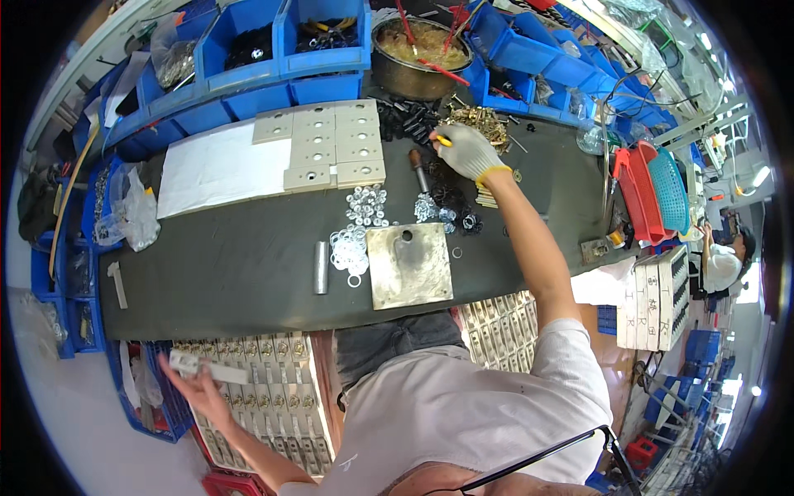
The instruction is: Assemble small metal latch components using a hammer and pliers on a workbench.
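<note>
And there, out on the left, gripped a pale oblong part (227, 374) between the thumb and fingers of the bare left hand (201, 393), slightly blurred, off the near edge of the dark table (248, 273), above rows of metal fittings (285, 401)! Across at the far side, had the gloved right hand (473, 151) palm down, right by the black fasteners (409, 124) and the brass-coloured screws (495, 122); saw yellow near the fingertips, but could not tell whether pinching anything. Between the two, fronted a square metal plate (409, 273) near the body, with flat rings (349, 248) just beside on the left, then a smooth metal cylinder (321, 268).
</note>
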Tool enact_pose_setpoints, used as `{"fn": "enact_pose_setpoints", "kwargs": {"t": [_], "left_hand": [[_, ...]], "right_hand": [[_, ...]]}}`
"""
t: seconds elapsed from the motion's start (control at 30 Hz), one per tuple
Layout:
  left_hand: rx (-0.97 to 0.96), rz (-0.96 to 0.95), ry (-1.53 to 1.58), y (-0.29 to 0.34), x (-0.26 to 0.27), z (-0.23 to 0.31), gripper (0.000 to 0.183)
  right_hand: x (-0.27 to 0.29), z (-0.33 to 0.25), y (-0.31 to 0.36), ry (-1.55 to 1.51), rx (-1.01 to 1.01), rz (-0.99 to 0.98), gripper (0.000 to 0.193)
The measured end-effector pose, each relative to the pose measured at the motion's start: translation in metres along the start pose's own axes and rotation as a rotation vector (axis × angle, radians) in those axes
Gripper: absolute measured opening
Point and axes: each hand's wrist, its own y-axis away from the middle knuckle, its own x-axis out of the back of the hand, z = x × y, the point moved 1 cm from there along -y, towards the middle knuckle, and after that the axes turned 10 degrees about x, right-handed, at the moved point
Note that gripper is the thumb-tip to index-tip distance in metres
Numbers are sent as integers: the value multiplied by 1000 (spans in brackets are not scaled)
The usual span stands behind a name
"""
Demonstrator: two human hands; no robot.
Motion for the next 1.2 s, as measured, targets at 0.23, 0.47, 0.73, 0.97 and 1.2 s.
{"fn": "enact_pose_setpoints", "kwargs": {"t": [0.23, 0.47, 0.73, 0.97, 1.2], "left_hand": [[-189, -539, 97, 34, -212, 61, 73], [-589, -820, -154, 62, -330, 94, 65], [-580, -776, -148, 71, -334, 78, 64], [-500, -700, 7, 75, -343, 90, 22], [-644, -697, -186, 74, -335, 109, 21]], "right_hand": [[-15, -16, -48, 242, -280, -289, 39], [-30, 0, -33, 230, -217, -134, 31], [20, -87, 98, -417, -6, 167, 31], [-19, -141, 169, -441, -62, 114, 30], [-2, -108, 172, -445, -109, 184, 29]]}}
